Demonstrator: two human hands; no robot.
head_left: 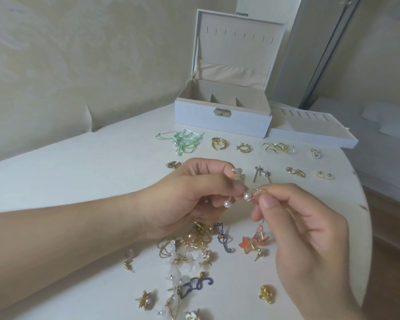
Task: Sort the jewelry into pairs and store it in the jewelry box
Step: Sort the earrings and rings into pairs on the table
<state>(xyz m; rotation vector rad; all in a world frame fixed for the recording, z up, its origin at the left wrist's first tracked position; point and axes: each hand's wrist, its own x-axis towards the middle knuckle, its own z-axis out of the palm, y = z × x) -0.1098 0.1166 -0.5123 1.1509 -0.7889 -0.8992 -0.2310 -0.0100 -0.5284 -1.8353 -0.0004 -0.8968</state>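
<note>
I observe both hands raised over the round white counter (79,181), working on one tangle of jewelry. My left hand (189,195) has its grip pressed on a pale frosted flower earring (238,174), pinched between thumb and fingertips, with two small white pearl drops (247,195) hanging just below those fingers. My right hand (310,234) has its grip closed on a thin gold wire hook (262,192), held between thumb and forefinger, touching the upper pearl. Whether the hook and the pearls belong to one piece, I cannot tell.

Beneath the hands lies an unsorted heap of gold, white-petal and pearl earrings (194,245). Beside it rest a dark blue squiggle earring (224,239) and an orange star-shaped earring (254,243); a second blue squiggle (194,285) lies nearer me, and a gold nugget-shaped piece (267,294) sits apart to the right.

Beyond the hands, pieces are laid out in separate groups: a mint-green ribbon piece (183,140), a gold openwork ring (218,143), gold wire hoops (280,147), silver bow studs (262,173), and small gold hoops (295,172).

The white jewelry box (222,121) stands at the far edge of the counter, lid upright, its beige compartments exposed. Its removable white tray (310,132) lies just beside it on the right.
</note>
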